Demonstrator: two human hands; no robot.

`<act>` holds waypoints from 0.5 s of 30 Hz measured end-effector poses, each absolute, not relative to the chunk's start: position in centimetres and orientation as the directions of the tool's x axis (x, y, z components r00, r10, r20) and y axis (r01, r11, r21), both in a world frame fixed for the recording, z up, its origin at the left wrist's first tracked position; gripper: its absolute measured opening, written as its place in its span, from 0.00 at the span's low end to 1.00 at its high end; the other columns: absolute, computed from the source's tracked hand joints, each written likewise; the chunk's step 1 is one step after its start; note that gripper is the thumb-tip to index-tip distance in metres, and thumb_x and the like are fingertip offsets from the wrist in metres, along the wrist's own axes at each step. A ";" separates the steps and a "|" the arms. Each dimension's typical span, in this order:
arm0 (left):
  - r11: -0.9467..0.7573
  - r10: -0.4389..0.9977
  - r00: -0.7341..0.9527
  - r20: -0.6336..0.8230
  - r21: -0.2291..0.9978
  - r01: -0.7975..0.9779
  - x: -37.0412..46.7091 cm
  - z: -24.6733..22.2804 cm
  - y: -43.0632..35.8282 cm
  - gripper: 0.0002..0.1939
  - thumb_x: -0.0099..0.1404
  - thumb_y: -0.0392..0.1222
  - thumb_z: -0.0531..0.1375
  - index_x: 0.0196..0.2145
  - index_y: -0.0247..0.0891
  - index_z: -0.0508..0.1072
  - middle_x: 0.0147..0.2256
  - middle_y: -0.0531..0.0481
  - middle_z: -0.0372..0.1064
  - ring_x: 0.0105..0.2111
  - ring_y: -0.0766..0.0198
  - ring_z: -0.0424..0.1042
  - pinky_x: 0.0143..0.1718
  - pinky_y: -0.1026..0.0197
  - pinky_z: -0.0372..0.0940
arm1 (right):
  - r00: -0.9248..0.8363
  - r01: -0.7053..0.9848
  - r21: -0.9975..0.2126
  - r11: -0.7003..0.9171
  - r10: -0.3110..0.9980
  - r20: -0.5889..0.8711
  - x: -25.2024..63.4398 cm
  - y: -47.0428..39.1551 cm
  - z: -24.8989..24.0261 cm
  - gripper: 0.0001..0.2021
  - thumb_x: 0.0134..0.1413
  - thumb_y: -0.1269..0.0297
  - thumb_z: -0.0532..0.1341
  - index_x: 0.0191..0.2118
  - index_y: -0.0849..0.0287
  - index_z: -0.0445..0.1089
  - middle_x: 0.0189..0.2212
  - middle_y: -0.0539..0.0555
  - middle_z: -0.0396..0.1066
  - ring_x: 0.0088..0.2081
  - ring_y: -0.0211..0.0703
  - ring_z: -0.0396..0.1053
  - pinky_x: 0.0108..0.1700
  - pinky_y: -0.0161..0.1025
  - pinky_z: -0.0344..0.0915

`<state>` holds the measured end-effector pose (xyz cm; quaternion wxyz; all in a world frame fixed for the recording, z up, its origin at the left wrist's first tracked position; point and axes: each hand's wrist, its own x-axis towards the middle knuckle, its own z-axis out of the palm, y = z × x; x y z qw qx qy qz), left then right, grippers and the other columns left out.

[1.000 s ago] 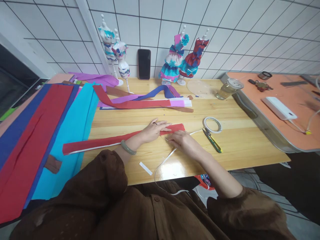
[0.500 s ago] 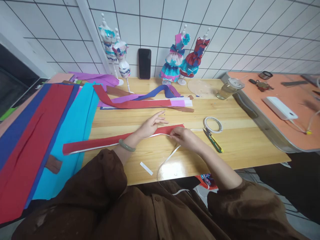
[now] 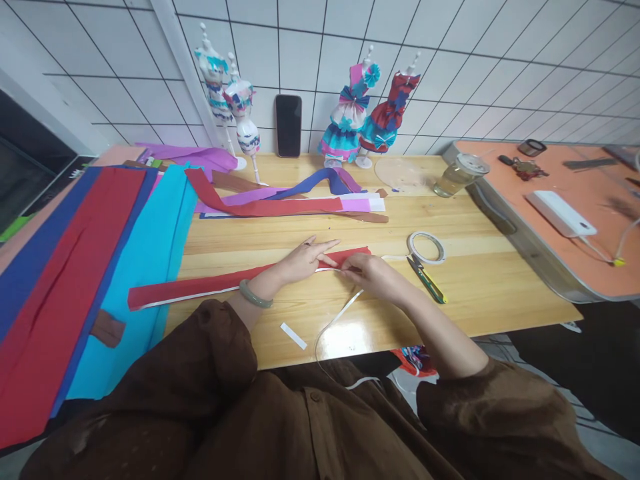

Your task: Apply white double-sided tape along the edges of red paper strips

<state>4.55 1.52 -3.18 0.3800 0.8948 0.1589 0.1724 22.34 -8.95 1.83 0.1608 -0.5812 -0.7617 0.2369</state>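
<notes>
A long red crepe-paper strip lies across the table, with white tape along its near edge. My left hand, a bangle on its wrist, rests on the strip with its fingers stretched out. Close beside it, my right hand pinches the white tape at the strip's right end; the fingertips are partly hidden. A thin white tape strip trails from below that hand over the table's front edge. To the right are the tape roll and the yellow-green thread snips, which touch or nearly touch.
A short white piece lies near the front edge. Wide sheets of red and turquoise paper cover the left side. Behind are coloured strips, dressed mannequins, a phone and a lidded cup.
My left hand has slid right along the red strip, its fingers lower and nearer my right hand. My right hand stays in nearly the same place, still pinching.
</notes>
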 end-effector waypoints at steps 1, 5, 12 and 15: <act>-0.659 0.417 0.890 0.183 0.736 0.157 4.5 -3.2 1.5 0.37 0.52 0.21 0.43 0.59 0.38 0.48 0.40 0.56 0.72 0.56 0.71 0.53 0.59 0.49 0.39 | -0.271 0.810 -0.547 0.211 0.962 -0.031 22.4 -8.9 1.9 0.06 0.54 0.68 0.54 0.32 0.61 0.68 0.28 0.52 0.69 0.29 0.37 0.64 0.31 0.34 0.58; -0.652 0.419 0.892 0.168 0.740 0.167 4.6 -3.3 1.5 0.36 0.53 0.23 0.44 0.59 0.38 0.48 0.40 0.56 0.72 0.55 0.72 0.54 0.60 0.49 0.36 | -0.258 0.819 -0.537 0.201 0.966 -0.032 22.4 -8.5 2.0 0.07 0.54 0.68 0.54 0.30 0.61 0.68 0.26 0.51 0.69 0.27 0.36 0.63 0.30 0.33 0.57; -0.631 0.438 0.889 0.133 0.749 0.199 4.5 -3.1 1.3 0.36 0.55 0.24 0.45 0.60 0.40 0.45 0.41 0.57 0.72 0.57 0.70 0.51 0.59 0.49 0.37 | -0.192 0.832 -0.536 0.139 0.980 -0.045 22.4 -8.2 2.5 0.07 0.54 0.66 0.54 0.29 0.60 0.68 0.26 0.52 0.68 0.27 0.37 0.64 0.30 0.33 0.56; -0.620 0.440 0.892 0.103 0.754 0.219 4.5 -2.9 1.2 0.36 0.55 0.25 0.45 0.61 0.40 0.43 0.42 0.56 0.72 0.58 0.69 0.49 0.59 0.48 0.37 | -0.174 0.829 -0.548 0.110 0.983 -0.065 22.5 -8.0 2.5 0.07 0.54 0.67 0.54 0.31 0.60 0.69 0.27 0.52 0.70 0.28 0.38 0.65 0.30 0.33 0.57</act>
